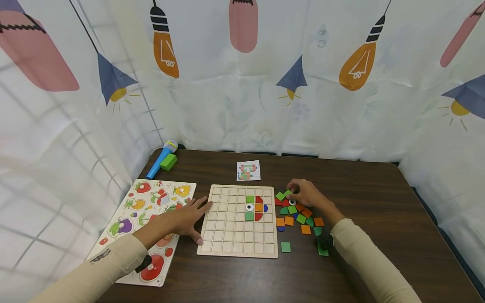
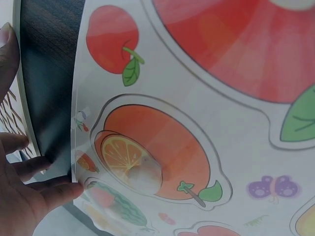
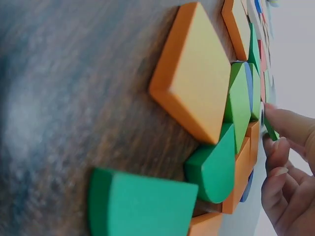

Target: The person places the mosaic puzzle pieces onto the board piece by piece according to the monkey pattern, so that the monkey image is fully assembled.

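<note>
A wooden grid board point(image 1: 223, 227) lies on the table, bearing a cluster of green, red and orange tiles, a round eye piece point(image 1: 249, 207) and a blue half-round piece at its right side. My left hand point(image 1: 189, 218), fingers spread, touches the board's left edge with thumb and fingertips. Over the loose pile right of the board, my right hand point(image 1: 308, 195) pinches a light green tile point(image 3: 270, 129) between thumb and finger. Beneath it lie loose orange tiles point(image 3: 199, 73), green, red and blue pieces, and another eye piece point(image 1: 292, 202).
A pattern card point(image 1: 248, 170) lies behind the board. At left is a fruit puzzle board point(image 1: 126, 210), partly under my left arm. Farther back are a blue toy microphone point(image 1: 161, 162) and a green block point(image 1: 168, 162). One green tile point(image 1: 286, 247) lies apart near the board's lower right corner.
</note>
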The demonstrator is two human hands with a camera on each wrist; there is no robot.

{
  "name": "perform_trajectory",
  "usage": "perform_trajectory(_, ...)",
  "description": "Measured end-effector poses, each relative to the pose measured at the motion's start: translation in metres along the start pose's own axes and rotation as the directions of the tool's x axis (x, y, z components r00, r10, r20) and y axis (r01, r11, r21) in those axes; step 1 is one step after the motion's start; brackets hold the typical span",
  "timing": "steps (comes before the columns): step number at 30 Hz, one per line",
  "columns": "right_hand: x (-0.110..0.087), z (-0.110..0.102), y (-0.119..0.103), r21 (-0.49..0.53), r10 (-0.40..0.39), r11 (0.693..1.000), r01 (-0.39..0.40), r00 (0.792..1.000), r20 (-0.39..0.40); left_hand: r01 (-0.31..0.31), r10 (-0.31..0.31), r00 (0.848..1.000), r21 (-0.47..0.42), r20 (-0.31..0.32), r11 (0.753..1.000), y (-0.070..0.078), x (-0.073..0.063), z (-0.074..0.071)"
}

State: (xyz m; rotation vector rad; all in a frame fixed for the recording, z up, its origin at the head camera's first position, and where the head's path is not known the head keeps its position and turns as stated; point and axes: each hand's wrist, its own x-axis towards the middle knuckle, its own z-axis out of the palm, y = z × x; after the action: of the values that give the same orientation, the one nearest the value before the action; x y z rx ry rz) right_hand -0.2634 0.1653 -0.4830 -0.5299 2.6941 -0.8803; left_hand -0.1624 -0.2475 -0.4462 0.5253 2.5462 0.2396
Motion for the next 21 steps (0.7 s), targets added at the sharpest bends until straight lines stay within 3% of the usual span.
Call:
perform_trajectory(12, -0.001, 0.003, -0.008, 0.004, -0.072, 0.997, 0.072, 0.997, -0.026, -0.019, 0.019, 1.000, -0.004, -0.004, 1.000, -0.004, 0.001, 0.003)
perform_trajectory(21, 0.004, 0.007, -0.025, 0.081, -0.144, 0.986, 0.144, 0.990, -0.012, -0.015, 0.015, 1.000, -0.006, 0.001, 1.000, -0.003, 0.001, 0.002)
